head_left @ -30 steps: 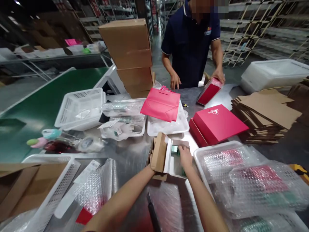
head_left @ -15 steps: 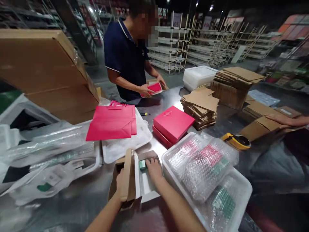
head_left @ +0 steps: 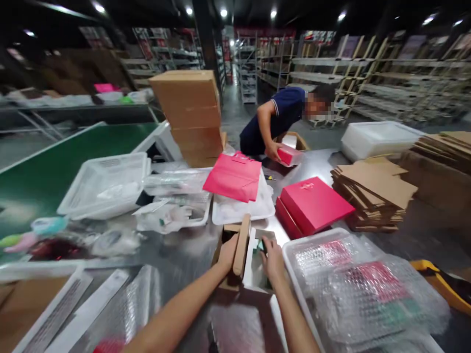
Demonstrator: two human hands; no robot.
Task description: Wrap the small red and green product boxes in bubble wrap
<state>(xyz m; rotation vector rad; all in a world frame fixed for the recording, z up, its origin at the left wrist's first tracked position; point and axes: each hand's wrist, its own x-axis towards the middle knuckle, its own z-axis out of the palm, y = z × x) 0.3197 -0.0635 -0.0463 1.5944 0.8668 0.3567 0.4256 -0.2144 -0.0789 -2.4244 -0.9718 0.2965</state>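
A brown cardboard box [head_left: 242, 245] with a white-lined part stands open on the metal table in front of me. My left hand [head_left: 227, 252] is closed on its brown side, fingers partly hidden inside. My right hand [head_left: 273, 257] reaches into the white interior [head_left: 252, 272], its fingers closed around a small green box [head_left: 260, 245] that they partly cover. Right of the box, a white tray [head_left: 294, 274] holds bubble-wrapped packs [head_left: 379, 284] with red and green contents. Just beyond lie red gift boxes [head_left: 314, 203].
Red paper bags [head_left: 233, 176] lie on a white tray [head_left: 243, 213]. Flat cardboard [head_left: 379, 186] is stacked right, near a yellow-black tape dispenser [head_left: 441, 284]. Across the table a person [head_left: 275, 115] handles a red box [head_left: 289, 154]. Left are plastic trays [head_left: 106, 181] and a green conveyor [head_left: 69, 147].
My view has swung left, so things sit further right in it. My right fingers now close around the small green box. The person opposite has bent lower with the red box.
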